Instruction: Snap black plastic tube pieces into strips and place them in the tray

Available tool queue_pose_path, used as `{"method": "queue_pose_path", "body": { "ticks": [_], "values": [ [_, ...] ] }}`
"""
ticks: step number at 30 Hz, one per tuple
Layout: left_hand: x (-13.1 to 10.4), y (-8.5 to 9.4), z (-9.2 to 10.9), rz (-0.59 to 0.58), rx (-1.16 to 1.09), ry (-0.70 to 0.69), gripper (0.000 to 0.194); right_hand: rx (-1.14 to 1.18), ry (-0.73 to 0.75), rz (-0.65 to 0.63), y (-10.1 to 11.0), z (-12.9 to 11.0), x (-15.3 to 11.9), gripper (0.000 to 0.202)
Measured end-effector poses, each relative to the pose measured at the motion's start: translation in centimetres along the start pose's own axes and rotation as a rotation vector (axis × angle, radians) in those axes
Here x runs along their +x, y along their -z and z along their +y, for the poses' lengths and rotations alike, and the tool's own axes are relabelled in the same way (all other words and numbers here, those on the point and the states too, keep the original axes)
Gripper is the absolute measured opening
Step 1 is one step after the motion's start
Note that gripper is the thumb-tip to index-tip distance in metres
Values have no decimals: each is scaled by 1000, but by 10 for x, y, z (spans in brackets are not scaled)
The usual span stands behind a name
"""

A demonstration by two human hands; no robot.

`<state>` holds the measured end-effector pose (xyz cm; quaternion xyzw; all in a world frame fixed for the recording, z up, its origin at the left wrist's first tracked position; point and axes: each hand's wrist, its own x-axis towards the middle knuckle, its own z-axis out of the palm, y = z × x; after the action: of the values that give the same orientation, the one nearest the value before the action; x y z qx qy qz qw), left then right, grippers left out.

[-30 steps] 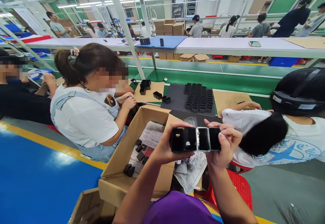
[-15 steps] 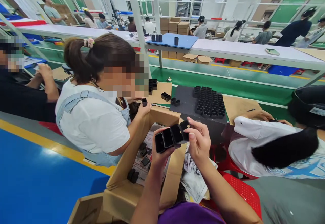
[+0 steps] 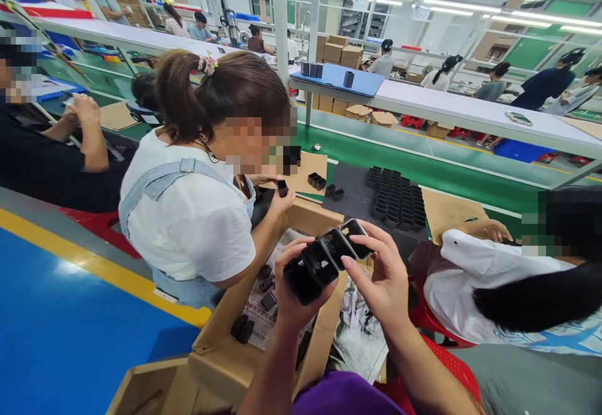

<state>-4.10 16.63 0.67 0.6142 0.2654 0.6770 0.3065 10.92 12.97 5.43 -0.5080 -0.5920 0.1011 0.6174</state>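
Note:
Several small black rectangular boxes (image 3: 323, 261) form a slanting row between my hands, above the cardboard carton. My left hand (image 3: 294, 305) is closed around the lower left boxes, thumb and fingers on opposite sides. At the upper right end, my right hand (image 3: 386, 277) grips the last black box (image 3: 356, 239) between its fingers and thumb. This end box leans away from the others and shows a shiny rim. Beneath my hands, the open carton (image 3: 214, 346) holds printed newspaper (image 3: 263, 330) and a few loose black boxes (image 3: 242, 327).
A co-worker in a white shirt (image 3: 188, 214) sits close on the left, holding a black box (image 3: 282, 187). Black boxes (image 3: 395, 199) stand in rows on a dark board. Another person in white (image 3: 463, 277) sits at right. Crumpled plastic (image 3: 360, 340) lies beside the carton, near a red stool (image 3: 451, 365).
The held boxes have tipped so their openings show differently, and the right end box has turned to show its rim. My view has tilted; the surroundings sit lower and further right.

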Motion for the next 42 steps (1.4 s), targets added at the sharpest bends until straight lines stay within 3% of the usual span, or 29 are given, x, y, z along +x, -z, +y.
{"method": "queue_pose_path", "body": {
  "ticks": [7, 24, 29, 35, 42],
  "values": [
    [9, -2, 16, -2, 137, -182, 59, -50, 58, -8, 9, -11, 3, 29],
    [18, -12, 42, -30, 255, -316, 60, 13, 101, -92, 27, -20, 8, 45],
    [17, -18, 48, -79, 324, -321, 69, 89, -33, -49, 24, -23, 9, 41],
    [22, -27, 60, -107, 385, -303, 62, 199, -253, -40, 23, -23, 17, 36],
    [24, -39, 72, -111, 487, -271, 59, 301, -381, -66, 29, -12, 23, 36]
  ]
}}
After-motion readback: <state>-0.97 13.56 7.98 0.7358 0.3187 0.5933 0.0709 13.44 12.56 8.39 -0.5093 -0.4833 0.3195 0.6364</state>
